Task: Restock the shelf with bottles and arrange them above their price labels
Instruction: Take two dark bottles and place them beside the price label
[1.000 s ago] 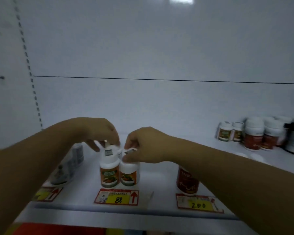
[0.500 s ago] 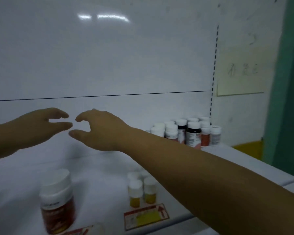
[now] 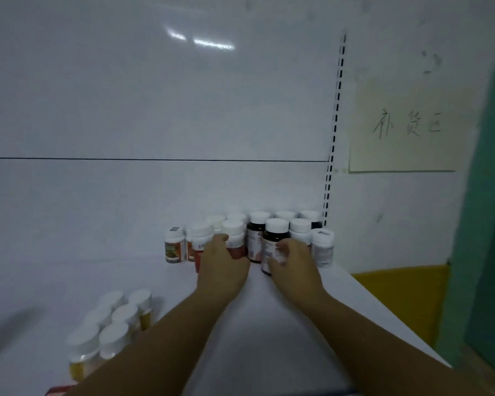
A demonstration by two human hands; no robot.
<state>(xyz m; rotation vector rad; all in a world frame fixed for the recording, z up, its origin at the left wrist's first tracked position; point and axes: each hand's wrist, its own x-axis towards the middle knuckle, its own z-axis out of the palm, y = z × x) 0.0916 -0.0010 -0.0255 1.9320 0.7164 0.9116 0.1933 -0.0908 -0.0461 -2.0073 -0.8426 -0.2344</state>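
Observation:
A cluster of several white-capped bottles (image 3: 300, 227) stands at the back right of the white shelf (image 3: 69, 275). My left hand (image 3: 222, 267) reaches into it and curls its thumb and fingers round a red-labelled bottle (image 3: 236, 241). My right hand (image 3: 293, 262) wraps round a dark bottle (image 3: 273, 238) beside it. Both bottles stand upright on the shelf. An orange-labelled bottle (image 3: 174, 247) stands at the cluster's left end, apart from my hands.
Several small yellow bottles (image 3: 117, 318) stand in rows at the shelf's front left, by a red price label corner (image 3: 58, 390). A handwritten paper note (image 3: 406, 127) hangs on the right wall above a yellow surface (image 3: 397, 295). A green frame (image 3: 492, 195) borders the right.
The view has swung right. Both hands, held open in the air before, have moved forward to the back-right cluster and closed round two bottles.

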